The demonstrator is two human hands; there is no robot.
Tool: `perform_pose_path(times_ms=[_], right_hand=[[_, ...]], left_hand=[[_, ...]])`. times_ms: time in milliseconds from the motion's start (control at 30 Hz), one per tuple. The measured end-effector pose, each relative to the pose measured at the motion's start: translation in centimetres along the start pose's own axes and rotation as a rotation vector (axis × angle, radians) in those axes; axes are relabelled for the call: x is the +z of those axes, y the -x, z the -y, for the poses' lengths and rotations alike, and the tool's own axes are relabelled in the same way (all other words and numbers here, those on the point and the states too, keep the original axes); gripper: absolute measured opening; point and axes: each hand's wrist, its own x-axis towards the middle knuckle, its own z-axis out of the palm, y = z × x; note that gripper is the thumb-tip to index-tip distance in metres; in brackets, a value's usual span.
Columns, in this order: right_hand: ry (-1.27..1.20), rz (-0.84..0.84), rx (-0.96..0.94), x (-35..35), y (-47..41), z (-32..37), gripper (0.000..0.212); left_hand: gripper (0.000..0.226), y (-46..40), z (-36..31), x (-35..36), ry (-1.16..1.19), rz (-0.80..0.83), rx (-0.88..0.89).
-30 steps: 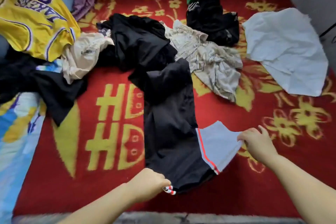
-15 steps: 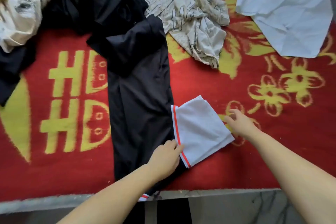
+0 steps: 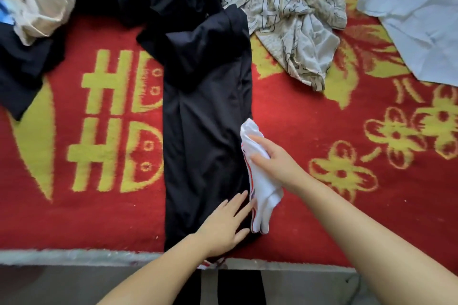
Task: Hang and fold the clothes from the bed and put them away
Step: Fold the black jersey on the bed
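Black trousers (image 3: 205, 146) lying lengthwise down our red bedspread (image 3: 309, 116), white pocket lining (image 3: 262, 190) at their right edge gripped in our right hand (image 3: 277, 163), our left hand (image 3: 223, 228) flat, fingers straight, pressing the cloth beside it.

black trousers (image 3: 205, 131): smooth cloth, faint sheen | white panel (image 3: 262, 195): matt cloth | red blanket (image 3: 309, 111): fuzzy pile

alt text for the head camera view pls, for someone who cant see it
A person's right hand grips a white panel with red trim at the edge of a long black garment laid on a red and yellow blanket, while the left hand presses flat on the black cloth. More clothes lie heaped beyond.
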Motion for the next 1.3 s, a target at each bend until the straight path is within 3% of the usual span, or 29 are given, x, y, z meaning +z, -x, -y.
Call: perform_pose_path(times_ms=[133,200,333,433,600,667,733,833,967,1067,1133,1200,1300], right_hand=[[0.278,0.346,0.146,6.9,-0.9,-0.4,0.061],[0.706,0.468,-0.014,7.8,-0.1,-1.9,0.066],[1.278,0.451,-0.519,7.0,3.7,-5.7,0.079],[1.479,0.425,-0.539,6.9,6.0,-7.5,0.090],[1.499,0.302,-0.490,8.5,5.1,-8.6,0.085],[1.471,0.321,-0.508,8.8,5.2,-8.9,0.083],[1.459,0.323,-0.544,8.3,5.3,-8.7,0.076],[1.397,0.327,-0.557,7.5,4.8,-6.9,0.058],[0.988,0.661,-0.112,6.5,4.4,-4.1,0.034],[0.599,0.719,0.223,4.8,2.7,-1.4,0.030],[0.362,0.617,0.341,3.5,0.6,-1.0,0.034],[0.136,0.406,0.414,2.7,-1.6,-1.6,0.034],[0.006,0.083,0.442,2.6,-3.9,-2.4,0.018]], left_hand=[[0.071,4.7,3.7,-1.1,-0.104,-0.020,0.035],[0.080,6.9,6.2,-1.3,-0.243,-0.044,0.030],[0.102,10.2,10.8,-0.8,-0.449,-0.001,0.007],[0.097,9.7,12.7,0.4,-0.513,0.073,0.058],[0.087,8.6,12.5,-0.4,-0.510,0.057,0.088],[0.080,8.5,13.4,0.3,-0.490,0.015,0.118],[0.072,8.4,13.7,-0.2,-0.394,0.091,0.096],[0.064,8.6,12.9,-1.9,-0.081,0.158,0.023],[0.031,8.8,12.4,-5.8,0.607,0.262,-0.245],[0.022,8.6,13.3,-8.1,0.907,0.338,-0.296],[0.021,8.0,14.2,-8.8,1.120,0.316,-0.429],[0.030,6.7,14.9,-9.0,1.314,0.189,-0.587],[0.045,3.8,15.1,-8.7,1.280,-0.099,-0.804]])
